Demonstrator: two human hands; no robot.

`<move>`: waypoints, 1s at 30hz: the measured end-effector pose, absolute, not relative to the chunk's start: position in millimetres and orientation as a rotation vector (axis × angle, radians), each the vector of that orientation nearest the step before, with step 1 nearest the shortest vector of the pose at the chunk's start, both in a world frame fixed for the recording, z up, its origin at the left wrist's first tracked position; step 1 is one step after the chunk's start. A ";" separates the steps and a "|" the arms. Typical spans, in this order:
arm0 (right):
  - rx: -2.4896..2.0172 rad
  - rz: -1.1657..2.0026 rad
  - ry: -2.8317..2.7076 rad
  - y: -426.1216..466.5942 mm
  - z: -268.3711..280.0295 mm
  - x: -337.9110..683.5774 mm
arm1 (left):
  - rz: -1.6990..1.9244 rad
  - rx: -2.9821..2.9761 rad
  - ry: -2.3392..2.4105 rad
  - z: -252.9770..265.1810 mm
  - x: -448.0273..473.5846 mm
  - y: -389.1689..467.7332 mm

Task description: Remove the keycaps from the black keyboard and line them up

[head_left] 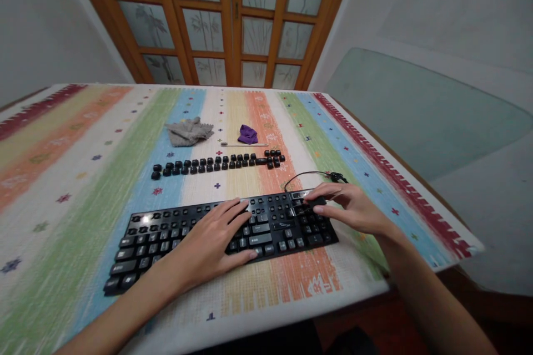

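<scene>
A black keyboard [260, 238] lies slightly slanted near the table's front edge. Its top rows show bare switch posts; the lower rows still carry keycaps. My left hand [214, 238] rests flat across the middle of the keyboard, fingers spread and holding nothing. Over the keyboard's top right corner, my right hand [350, 205] pinches a small black object [318, 201] between thumb and fingers. Thin bright lines show beside that object, but its kind is unclear. Behind the keyboard, loose black keycaps [216, 165] stand in two long rows, with a small group at their right end.
A grey cloth [189, 132] and a purple cloth [247, 134] lie farther back. A thin brush [245, 145] lies just before the purple cloth. The keyboard's cable [306, 173] curls to a dark bundle [337, 177] at the right. A striped tablecloth [137, 177] covers the table.
</scene>
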State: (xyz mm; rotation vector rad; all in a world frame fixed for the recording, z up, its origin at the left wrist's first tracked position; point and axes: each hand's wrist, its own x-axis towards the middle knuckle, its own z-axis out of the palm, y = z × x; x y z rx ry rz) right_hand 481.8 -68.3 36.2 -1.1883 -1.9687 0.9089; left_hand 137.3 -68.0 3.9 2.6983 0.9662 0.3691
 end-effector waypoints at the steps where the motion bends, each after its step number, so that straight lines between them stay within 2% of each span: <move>1: -1.192 0.897 -1.975 -68.5 35.4 483.2 | 0.361 2.697 0.966 3.5 137.1 -68.3; 13: -1.162 0.902 -1.917 -71.0 22.6 479.7 | 0.298 2.722 0.962 6.5 138.8 -69.8; 30: -1.188 0.466 -2.330 -78.6 40.4 438.2 | 0.402 2.692 0.940 3.6 140.5 -70.6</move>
